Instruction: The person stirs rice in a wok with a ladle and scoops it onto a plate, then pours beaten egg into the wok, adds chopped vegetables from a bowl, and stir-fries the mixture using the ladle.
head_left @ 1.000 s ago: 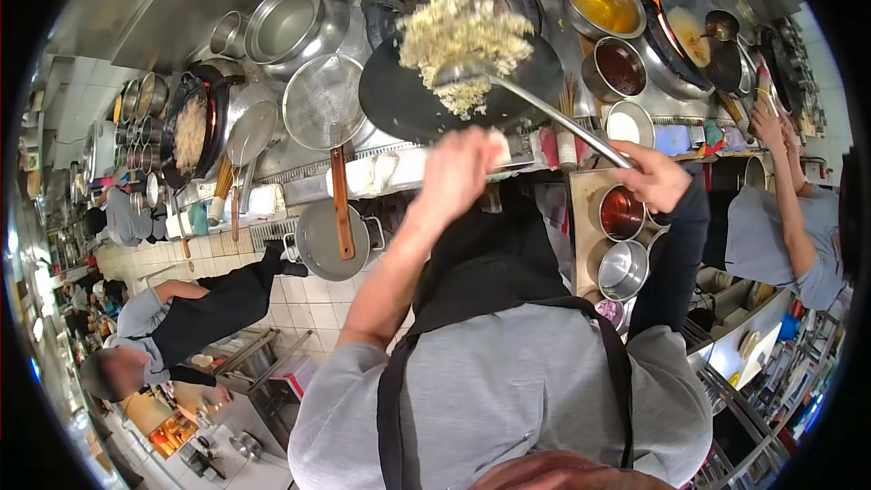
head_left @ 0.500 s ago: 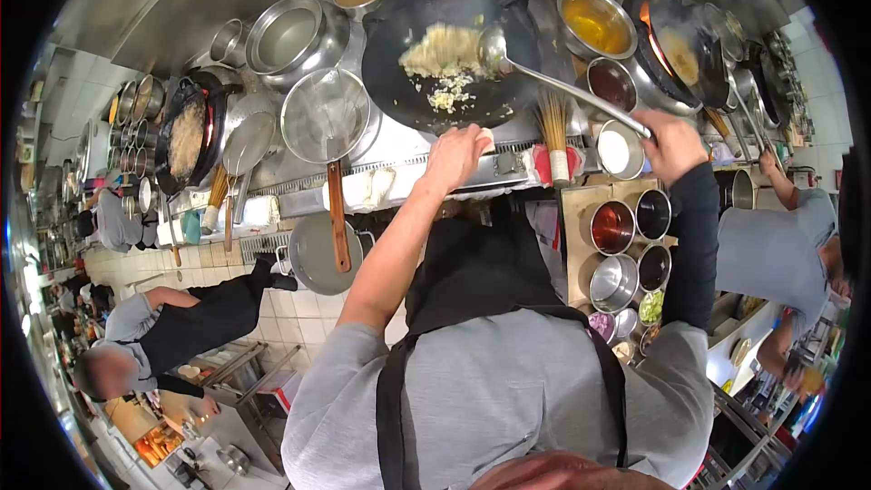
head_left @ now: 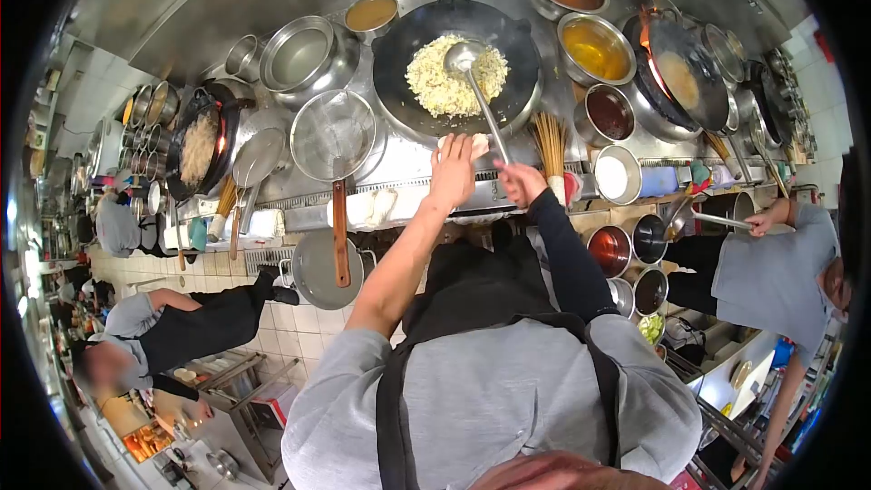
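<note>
The black wok (head_left: 392, 82) holds a pale yellow, rice-like heap (head_left: 435, 91) with small bits in it. At the near rim, my left hand (head_left: 451, 177) grips a folded pale cloth (head_left: 478, 142) against the wok; the wok's edge under the cloth is hidden. My right hand (head_left: 521, 184) is closed around the end of a long steel ladle (head_left: 488, 116). The ladle's bowl rests on the heap, with its handle slanting down to the right towards me.
A bamboo brush (head_left: 549, 138) stands right of the wok. A wire strainer (head_left: 333, 134) lies to the left. Bowls of yellow liquid (head_left: 596, 47) and brown liquid (head_left: 372, 13) flank the wok. Flames show at another wok (head_left: 658, 63); co-workers stand on both sides.
My right hand has come in left and down with the ladle, whose bowl now lies on the heap. The tossed food has settled in the wok. My left hand stays at the rim.
</note>
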{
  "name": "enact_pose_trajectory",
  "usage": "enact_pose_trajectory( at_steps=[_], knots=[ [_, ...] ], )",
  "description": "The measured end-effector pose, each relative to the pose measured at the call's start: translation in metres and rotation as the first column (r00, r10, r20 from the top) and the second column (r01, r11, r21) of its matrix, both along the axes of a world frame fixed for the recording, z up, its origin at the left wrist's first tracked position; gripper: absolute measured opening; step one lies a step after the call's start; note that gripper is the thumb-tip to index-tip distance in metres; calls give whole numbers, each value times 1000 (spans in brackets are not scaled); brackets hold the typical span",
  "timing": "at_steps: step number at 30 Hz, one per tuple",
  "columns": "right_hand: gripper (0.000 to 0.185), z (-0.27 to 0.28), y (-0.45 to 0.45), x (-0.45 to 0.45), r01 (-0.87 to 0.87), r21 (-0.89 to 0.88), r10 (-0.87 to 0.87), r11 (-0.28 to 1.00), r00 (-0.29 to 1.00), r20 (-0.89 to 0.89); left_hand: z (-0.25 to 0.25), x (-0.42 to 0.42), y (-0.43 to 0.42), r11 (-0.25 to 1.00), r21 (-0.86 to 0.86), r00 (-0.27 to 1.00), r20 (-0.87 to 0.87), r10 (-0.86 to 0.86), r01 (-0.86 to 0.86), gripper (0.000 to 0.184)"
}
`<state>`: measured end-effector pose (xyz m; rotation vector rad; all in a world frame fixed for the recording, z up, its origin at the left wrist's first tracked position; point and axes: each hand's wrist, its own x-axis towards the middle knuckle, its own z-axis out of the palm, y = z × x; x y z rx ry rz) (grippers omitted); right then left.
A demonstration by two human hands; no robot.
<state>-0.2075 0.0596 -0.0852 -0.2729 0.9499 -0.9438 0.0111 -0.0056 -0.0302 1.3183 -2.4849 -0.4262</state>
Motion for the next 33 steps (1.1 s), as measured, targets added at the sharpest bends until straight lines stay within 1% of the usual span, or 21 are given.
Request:
enact_pose_trajectory(
  at_steps=[1, 2, 3, 6, 8, 11, 12, 13, 15, 16, 17, 18, 20, 21, 24, 26, 27, 29, 31, 32, 33],
  knots=[
    [37, -43, 8, -6, -118, -268, -120, 956, 675, -728, 3, 4, 11, 999, -36, 1000, 20, 9, -9, 58],
    [40, -88, 20, -6, -388, -337, -387, 858, -57, -920, 6, 11, 24, 999, 41, 999, -49, 22, -20, 59],
    [42, -55, 29, -10, -351, -263, -282, 899, -4, -959, 11, 17, 31, 994, 110, 992, -122, 41, -27, 60],
    [51, 120, 66, -32, -364, -43, 8, 930, 138, -990, 16, 47, 51, 970, 237, 960, -252, 119, -58, 53],
    [59, 149, 111, -72, -513, -307, -264, 801, 158, -952, 28, 68, 63, 932, 349, 935, -287, 206, -98, 48],
    [66, 190, 129, -95, -588, -42, -27, 808, 33, -999, 39, 66, 52, 962, 246, 947, -263, 184, -119, 40],
    [65, 183, 112, -86, -590, -166, -188, 790, 25, -982, 43, 63, 44, 971, 215, 952, -262, 158, -103, 40],
    [61, 149, 90, -85, -488, 61, 17, 871, -94, -995, 50, 47, 32, 988, 143, 938, -328, 109, -64, 33],
    [67, 99, 27, -52, -479, 42, -42, 877, -164, -986, 32, 16, -1, 998, -67, 959, -282, -36, 18, 28],
    [70, 49, -7, -41, -446, -3, -61, 895, -116, -991, 27, 1, -11, 999, 13, 977, -213, -29, 33, 26],
    [67, 7, -37, -22, -398, -134, -143, 908, 6, -990, 24, -13, -23, 995, 90, 990, -141, -25, 38, 25],
    [65, 18, -50, 4, -364, -138, -133, 921, 38, -990, 19, -23, -31, 985, 166, 998, -64, -27, 37, 25],
    [64, 13, -46, 26, -434, -276, -272, 858, 74, -960, -16, -27, -39, 982, 187, 1000, 12, -23, 20, 29],
    [64, 25, -31, 23, -487, -204, -193, 849, 74, -978, -27, -28, -45, 981, 192, 999, 48, -22, 13, 33],
    [61, 100, 18, -26, -631, -20, -4, 775, 28, -1000, -30, -24, -40, 990, 113, 996, -49, -80, 85, 36],
    [59, 122, 17, -62, -633, 62, 29, 772, -61, -998, -32, -24, -41, 991, 134, 997, -82, -8, 19, 39],
    [59, 102, 4, -73, -617, -58, -96, 785, -28, -995, -34, -25, -43, 989, 146, 997, -71, 5, 6, 40],
    [59, 105, -37, -39, -515, -66, -66, 855, 17, -998, -19, -25, -40, 983, 182, 997, -75, -7, 21, 42],
    [59, 37, -65, -4, -439, -177, -165, 881, 64, -984, -13, -24, -40, 975, 222, 998, -60, 6, 7, 42],
    [58, 30, -62, 14, -425, -180, -129, 887, 147, -981, -10, -24, -40, 970, 242, 998, -55, 12, 2, 43],
    [59, 11, -53, 15, -456, -329, -240, 827, 243, -940, -3, -21, -42, 964, 261, 998, -63, -29, 45, 43]
  ],
)
